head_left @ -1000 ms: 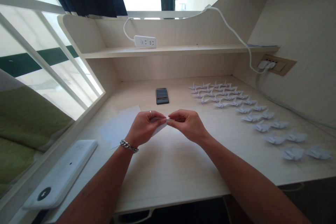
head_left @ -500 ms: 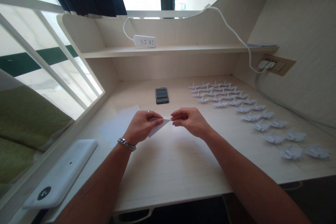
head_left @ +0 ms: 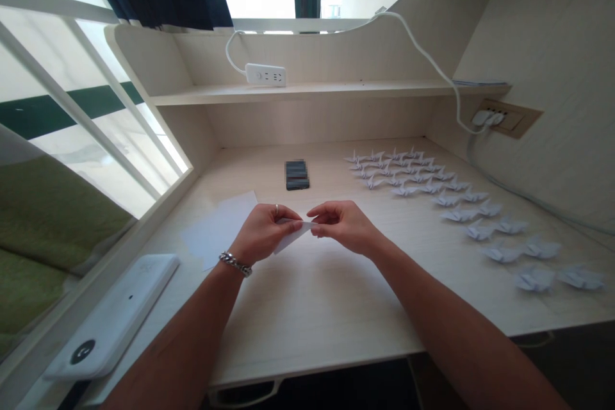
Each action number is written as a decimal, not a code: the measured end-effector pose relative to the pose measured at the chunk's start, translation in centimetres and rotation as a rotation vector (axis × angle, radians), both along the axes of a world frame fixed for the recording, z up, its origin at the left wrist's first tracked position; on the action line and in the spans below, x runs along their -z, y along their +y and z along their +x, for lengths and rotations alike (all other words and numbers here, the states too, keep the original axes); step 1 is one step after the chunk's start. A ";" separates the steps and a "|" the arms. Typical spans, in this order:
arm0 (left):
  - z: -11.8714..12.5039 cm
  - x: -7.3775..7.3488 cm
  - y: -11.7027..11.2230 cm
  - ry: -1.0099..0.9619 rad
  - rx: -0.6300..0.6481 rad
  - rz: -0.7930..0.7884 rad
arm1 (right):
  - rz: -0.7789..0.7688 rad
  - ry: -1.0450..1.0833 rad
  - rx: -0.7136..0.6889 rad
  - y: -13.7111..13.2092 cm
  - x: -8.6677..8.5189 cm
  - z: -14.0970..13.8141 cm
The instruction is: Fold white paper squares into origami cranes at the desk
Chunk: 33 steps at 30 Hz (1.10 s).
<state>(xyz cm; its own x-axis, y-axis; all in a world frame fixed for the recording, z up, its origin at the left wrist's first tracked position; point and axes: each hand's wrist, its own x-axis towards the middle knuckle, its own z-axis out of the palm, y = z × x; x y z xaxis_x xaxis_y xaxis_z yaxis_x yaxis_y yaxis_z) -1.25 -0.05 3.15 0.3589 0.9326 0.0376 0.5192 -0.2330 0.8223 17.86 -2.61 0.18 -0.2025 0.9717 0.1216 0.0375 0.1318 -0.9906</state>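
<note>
My left hand (head_left: 262, 232), with a ring on one finger and a chain bracelet (head_left: 235, 264) at the wrist, pinches a folded white paper triangle (head_left: 291, 237). My right hand (head_left: 343, 227) holds the triangle's pointed end between its fingertips. Both hands are a little above the pale wooden desk (head_left: 327, 307). Left of them lie loose white paper sheets (head_left: 218, 230). Behind the hands is a dark phone (head_left: 297, 175). Rows of several white origami cranes (head_left: 403, 173) stand to the right.
More cranes (head_left: 533, 278) spread along the desk's right side. A white pad (head_left: 113, 311) lies at the front left. Above are a shelf (head_left: 307, 93) with a power strip (head_left: 265, 75), a wall socket (head_left: 497, 118) with a cable, and a window at left.
Both hands have come closer together and sit slightly lower than half a second ago. The paper triangle stays pinched between them, and its lower corner shows below my left hand.
</note>
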 end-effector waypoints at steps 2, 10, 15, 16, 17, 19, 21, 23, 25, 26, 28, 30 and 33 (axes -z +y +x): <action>0.1 -0.1 -0.1 0.010 0.009 -0.004 | 0.001 -0.025 -0.002 0.0 0.0 -0.1; 0.2 0.2 0.0 -0.052 0.001 -0.076 | 0.003 -0.037 0.068 -0.1 0.0 -0.7; 0.5 0.2 -0.2 -0.013 -0.020 -0.035 | 0.008 -0.160 0.022 -0.1 0.2 -0.6; 0.6 0.2 -0.2 -0.016 -0.025 -0.042 | 0.016 -0.180 0.020 -0.1 0.2 -0.6; 0.6 0.3 -0.1 -0.027 -0.029 -0.056 | 0.020 -0.190 0.024 -0.1 0.2 -0.7; 0.5 0.3 0.0 -0.073 -0.042 -0.094 | 0.009 -0.178 0.042 -0.1 0.1 -0.7; 0.3 0.3 0.2 -0.129 -0.065 -0.121 | -0.024 -0.138 0.051 -0.1 -0.1 -0.7; 0.0 0.3 0.4 -0.166 -0.085 -0.123 | -0.059 -0.092 0.049 -0.2 -0.3 -0.8; -0.2 0.2 0.6 -0.189 -0.091 -0.118 | -0.078 -0.056 0.048 -0.2 -0.4 -0.7; -0.3 0.2 0.7 -0.210 -0.091 -0.114 | -0.084 -0.044 0.050 -0.2 -0.5 -0.7; -0.4 0.1 0.8 -0.283 -0.093 -0.109 | -0.089 -0.021 0.062 -0.1 -0.5 -0.6; -0.4 0.0 0.7 -0.341 -0.088 -0.111 | -0.091 0.001 0.069 -0.1 -0.5 -0.4; -0.1 -0.1 0.3 -0.257 -0.023 -0.145 | -0.087 0.014 0.064 -0.1 -0.5 -0.4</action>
<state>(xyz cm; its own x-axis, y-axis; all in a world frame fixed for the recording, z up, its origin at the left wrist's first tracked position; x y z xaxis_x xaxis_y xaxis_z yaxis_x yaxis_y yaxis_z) -1.38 0.23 3.29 0.3332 0.9428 -0.0097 0.2936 -0.0940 0.9513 17.45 -2.71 0.72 -0.1390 0.9895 0.0389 0.0290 0.0433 -0.9986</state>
